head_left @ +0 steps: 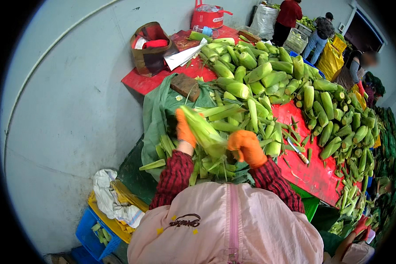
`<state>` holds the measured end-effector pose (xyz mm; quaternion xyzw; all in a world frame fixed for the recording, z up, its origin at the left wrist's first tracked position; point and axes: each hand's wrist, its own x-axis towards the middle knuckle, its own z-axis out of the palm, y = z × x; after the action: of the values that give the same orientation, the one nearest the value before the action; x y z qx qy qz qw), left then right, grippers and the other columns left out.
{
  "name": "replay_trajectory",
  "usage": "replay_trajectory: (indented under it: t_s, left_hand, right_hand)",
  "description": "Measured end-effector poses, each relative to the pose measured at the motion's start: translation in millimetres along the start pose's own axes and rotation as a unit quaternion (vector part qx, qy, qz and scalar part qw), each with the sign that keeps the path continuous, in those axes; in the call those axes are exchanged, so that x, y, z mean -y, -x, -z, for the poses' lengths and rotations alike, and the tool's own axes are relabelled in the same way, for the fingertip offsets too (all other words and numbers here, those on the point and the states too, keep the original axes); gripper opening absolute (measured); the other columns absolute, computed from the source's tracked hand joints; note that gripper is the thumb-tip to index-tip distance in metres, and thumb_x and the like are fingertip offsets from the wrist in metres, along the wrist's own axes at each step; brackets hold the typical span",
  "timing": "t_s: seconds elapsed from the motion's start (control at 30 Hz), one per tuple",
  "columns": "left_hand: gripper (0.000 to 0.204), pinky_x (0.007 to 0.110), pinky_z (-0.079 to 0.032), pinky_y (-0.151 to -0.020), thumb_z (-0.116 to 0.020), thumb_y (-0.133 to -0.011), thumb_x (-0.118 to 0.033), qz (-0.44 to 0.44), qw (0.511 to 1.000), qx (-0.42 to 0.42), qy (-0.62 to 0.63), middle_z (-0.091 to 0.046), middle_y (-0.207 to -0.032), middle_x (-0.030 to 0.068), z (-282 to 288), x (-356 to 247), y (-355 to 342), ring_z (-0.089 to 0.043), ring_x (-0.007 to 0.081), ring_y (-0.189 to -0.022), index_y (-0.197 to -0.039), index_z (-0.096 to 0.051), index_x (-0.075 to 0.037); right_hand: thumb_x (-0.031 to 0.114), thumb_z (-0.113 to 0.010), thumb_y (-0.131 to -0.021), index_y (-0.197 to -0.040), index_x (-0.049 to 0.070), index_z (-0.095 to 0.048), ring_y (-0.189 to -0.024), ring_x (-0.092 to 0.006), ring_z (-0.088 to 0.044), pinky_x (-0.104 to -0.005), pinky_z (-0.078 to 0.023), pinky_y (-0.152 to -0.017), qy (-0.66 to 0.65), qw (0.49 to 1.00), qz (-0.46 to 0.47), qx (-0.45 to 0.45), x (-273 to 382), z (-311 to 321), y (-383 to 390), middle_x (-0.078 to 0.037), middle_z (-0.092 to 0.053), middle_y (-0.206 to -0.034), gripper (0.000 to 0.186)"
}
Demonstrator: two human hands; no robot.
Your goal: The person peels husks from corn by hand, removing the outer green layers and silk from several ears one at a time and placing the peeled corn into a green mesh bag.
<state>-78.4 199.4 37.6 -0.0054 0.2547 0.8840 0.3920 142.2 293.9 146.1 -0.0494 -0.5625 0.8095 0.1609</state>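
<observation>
An ear of corn in its green husk is tilted in front of me, its lower end slightly blurred. My left hand, in an orange glove, is wrapped round its upper left side. My right hand, gloved in orange too, has its fingers curled in beside the ear's lower end; what they hold, if anything, is hidden. Loose husk leaves lie beneath both hands on a green cloth. Just beyond them spreads a large heap of unpeeled corn.
A knife lies on the red tabletop to my right. Further back are a brown block, an open bag and a red bag. Blue crate stands lower left. Other people work at the far right.
</observation>
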Motion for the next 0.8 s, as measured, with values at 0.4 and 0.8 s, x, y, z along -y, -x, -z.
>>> replay_trajectory:
  t_s: [0.4, 0.8]
  left_hand:
    - [0.077, 0.039, -0.053, -0.081, -0.044, -0.087, -0.074, -0.172, 0.957, -0.14, -0.185, -0.067, -0.102, 0.0152, 47.0, -79.5, -26.7, -0.065, 0.0262, -0.089, -0.118, -0.059, -0.005]
    - [0.061, 0.028, -0.046, -0.08, -0.065, -0.089, -0.048, -0.148, 0.867, 0.122, -0.46, -0.064, -0.105, 0.0053, -12.0, -29.5, 39.1, -0.057, 0.0125, -0.091, -0.124, -0.056, 0.001]
  right_hand:
    - [0.012, -0.056, -0.084, -0.07, 0.0, -0.055, -0.048, -0.0158, -0.056, -0.0255, -0.043, -0.045, 0.108, 0.986, -0.017, -0.126, 14.9, -5.7, 7.4, -0.009, -0.058, -0.068, 0.019]
    - [0.032, -0.068, -0.077, -0.076, 0.002, -0.063, -0.059, -0.0169, -0.063, -0.0302, -0.051, -0.063, 0.366, 0.924, -0.11, -0.027, -13.6, -19.9, -93.0, -0.01, -0.065, -0.068, 0.03]
